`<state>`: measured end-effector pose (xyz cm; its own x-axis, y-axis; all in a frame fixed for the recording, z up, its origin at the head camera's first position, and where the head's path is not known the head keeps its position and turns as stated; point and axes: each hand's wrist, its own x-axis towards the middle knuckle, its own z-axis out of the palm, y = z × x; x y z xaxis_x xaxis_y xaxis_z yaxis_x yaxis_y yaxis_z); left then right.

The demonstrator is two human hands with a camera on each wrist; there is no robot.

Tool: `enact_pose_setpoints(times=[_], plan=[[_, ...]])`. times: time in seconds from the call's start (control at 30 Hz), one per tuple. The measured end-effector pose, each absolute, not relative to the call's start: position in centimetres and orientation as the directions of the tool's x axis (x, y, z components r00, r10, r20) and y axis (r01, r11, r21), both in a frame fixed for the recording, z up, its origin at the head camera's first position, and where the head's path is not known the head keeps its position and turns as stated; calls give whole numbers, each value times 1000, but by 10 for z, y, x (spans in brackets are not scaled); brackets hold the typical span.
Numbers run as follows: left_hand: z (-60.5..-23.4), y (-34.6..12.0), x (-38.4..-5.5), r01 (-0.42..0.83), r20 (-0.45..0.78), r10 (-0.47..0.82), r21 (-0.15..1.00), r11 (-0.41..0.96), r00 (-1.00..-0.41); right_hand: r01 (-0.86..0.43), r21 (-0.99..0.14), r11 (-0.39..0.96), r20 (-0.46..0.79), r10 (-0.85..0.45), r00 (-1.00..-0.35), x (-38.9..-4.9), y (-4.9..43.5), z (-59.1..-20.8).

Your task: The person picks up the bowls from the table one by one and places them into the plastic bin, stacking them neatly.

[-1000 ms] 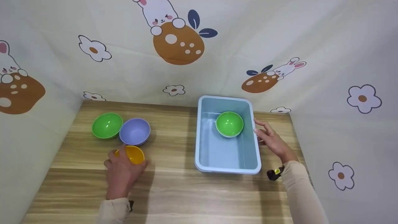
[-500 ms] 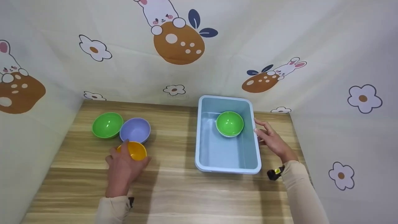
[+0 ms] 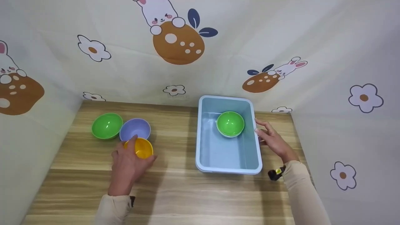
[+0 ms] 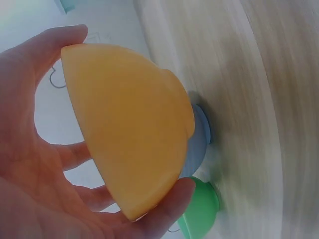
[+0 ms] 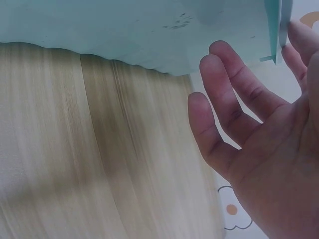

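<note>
My left hand [image 3: 128, 165] grips a small orange-yellow bowl [image 3: 144, 148] by its rim, thumb on one side and fingers on the other. In the left wrist view the bowl [image 4: 129, 124] is tilted and held above the table. Just behind it in the head view sits a purple bowl [image 3: 135, 128], touching a green bowl [image 3: 107, 126] on its left. My right hand [image 3: 275, 140] touches the outer right rim of a light blue plastic bin [image 3: 229, 171] with thumb and index fingertips. Its other fingers [image 5: 217, 74] are spread loosely beside the bin's wall. Inside the bin another green bowl [image 3: 230, 123] sits on a pale-rimmed one.
Everything stands on a wood-grain table [image 3: 175, 193]. A pale cloth [image 3: 125, 72] printed with rabbits and flowers encloses the table at the back and sides. The bin stands at the right, close to the back cloth.
My left hand has moved the orange-yellow bowl a little right and away from me, so it now overlaps the purple bowl's front edge. The right hand and bin have stayed in place.
</note>
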<state>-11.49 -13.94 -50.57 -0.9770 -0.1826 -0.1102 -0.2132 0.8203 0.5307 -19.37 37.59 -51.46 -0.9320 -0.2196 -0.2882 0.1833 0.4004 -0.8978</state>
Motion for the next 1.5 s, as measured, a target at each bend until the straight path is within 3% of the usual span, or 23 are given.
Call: enact_pose_setpoints(times=[0.23,1.03,1.5], plan=[[-499,-137,-122,-142,-33,-146,524,840,-989,183,-909,376,-283,-230,-931,-194,376,-515],[-461,-99,-139,10,52,-16,475,880,-999,185,-896,404,-288,-209,-935,-193,375,-515],[-429,-73,-156,78,96,33,506,859,-995,176,-910,375,-271,-218,-937,-194,373,-514]])
